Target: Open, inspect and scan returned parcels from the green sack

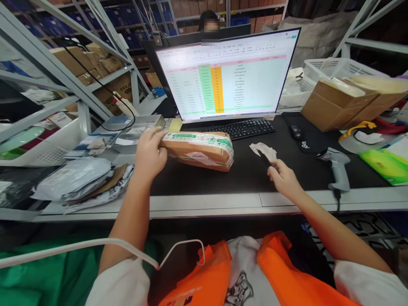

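Observation:
My left hand [149, 154] grips the left end of a brown cardboard parcel [199, 149] sealed with printed tape, which lies on the black desk mat [248, 174] in front of the keyboard [244, 127]. My right hand [283, 178] is closed around a small dark tool with a crumpled scrap of white paper [263, 151] at its tip, just right of the parcel. A large monitor [225, 74] showing a spreadsheet stands behind the keyboard.
A barcode scanner [336, 165] and mouse [296, 131] lie on the right, with cardboard boxes [338, 104], a white basket [334, 68] and a tape roll [360, 138] beyond. Grey mailer bags [76, 178] pile at left under metal shelving [47, 63]. A person sits behind the monitor.

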The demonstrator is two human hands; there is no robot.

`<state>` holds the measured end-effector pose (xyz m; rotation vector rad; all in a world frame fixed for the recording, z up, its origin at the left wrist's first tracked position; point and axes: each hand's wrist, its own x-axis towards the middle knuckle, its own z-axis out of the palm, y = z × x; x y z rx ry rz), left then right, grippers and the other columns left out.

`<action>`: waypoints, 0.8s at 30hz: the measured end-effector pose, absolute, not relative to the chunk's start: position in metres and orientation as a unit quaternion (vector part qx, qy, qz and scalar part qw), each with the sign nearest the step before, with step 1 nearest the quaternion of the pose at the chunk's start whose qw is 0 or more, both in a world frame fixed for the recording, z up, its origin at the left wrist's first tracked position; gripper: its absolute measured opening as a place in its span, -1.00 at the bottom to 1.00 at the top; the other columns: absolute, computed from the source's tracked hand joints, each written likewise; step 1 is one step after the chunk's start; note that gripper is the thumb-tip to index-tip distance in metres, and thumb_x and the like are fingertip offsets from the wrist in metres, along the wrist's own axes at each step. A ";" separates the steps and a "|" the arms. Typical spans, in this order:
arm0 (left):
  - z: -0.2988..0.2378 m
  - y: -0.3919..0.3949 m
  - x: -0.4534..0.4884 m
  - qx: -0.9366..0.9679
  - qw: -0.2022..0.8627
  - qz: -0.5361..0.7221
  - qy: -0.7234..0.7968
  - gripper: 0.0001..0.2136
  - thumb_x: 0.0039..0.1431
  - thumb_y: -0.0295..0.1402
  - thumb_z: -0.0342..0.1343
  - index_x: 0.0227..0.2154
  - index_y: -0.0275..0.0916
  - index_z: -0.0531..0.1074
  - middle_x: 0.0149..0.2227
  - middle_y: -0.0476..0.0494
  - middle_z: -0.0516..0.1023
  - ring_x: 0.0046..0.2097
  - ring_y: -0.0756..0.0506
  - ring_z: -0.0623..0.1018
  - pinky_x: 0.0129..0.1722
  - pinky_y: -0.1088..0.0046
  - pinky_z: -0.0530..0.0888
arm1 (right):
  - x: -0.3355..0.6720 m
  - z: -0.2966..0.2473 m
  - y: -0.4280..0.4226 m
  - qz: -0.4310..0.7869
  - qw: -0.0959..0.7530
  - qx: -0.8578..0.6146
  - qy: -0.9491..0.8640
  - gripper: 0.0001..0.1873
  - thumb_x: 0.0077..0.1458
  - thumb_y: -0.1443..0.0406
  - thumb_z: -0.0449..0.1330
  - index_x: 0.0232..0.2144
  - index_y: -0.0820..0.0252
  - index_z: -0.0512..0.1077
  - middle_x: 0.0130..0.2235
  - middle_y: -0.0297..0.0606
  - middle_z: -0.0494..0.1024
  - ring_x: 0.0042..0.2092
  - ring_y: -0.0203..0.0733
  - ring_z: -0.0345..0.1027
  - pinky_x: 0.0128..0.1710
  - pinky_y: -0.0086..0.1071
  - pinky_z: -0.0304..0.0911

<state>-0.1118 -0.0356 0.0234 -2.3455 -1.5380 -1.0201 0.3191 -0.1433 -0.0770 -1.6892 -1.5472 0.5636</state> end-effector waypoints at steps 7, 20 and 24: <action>0.054 -0.045 -0.055 -0.855 0.058 -0.229 -0.462 -0.45 0.20 -0.14 0.13 0.24 -0.17 0.37 0.31 -0.28 0.43 0.37 -0.41 0.32 0.41 -0.28 -0.09 | 0.273 -0.025 -0.118 0.159 0.419 -0.520 -0.727 -0.54 0.38 0.11 0.02 0.11 0.15 0.56 -0.05 -0.13 0.65 0.02 0.03 0.52 0.06 -0.12 0.39; 0.049 -0.042 0.009 -0.859 0.059 -0.278 -0.426 -0.35 -0.03 0.19 0.34 -0.01 -0.18 0.50 0.03 -0.27 0.58 0.13 -0.42 0.48 0.42 -0.26 -0.14 | 0.287 0.092 -0.083 -0.080 0.153 -0.466 -0.868 -0.71 0.30 0.03 0.22 -0.14 -0.10 0.71 -0.34 -0.29 0.62 -0.32 -0.14 0.44 -0.34 -0.31 0.20; 0.033 -0.046 0.018 -0.832 0.066 -0.330 -0.441 -0.35 -0.09 0.18 0.38 -0.06 -0.18 0.49 0.08 -0.32 0.52 0.25 -0.49 0.36 0.41 -0.33 -0.27 | 0.282 0.111 -0.060 -0.068 0.118 -0.438 -0.889 -0.75 0.22 -0.01 0.30 -0.27 -0.11 0.72 -0.42 -0.36 0.60 -0.35 -0.16 0.45 -0.29 -0.30 0.26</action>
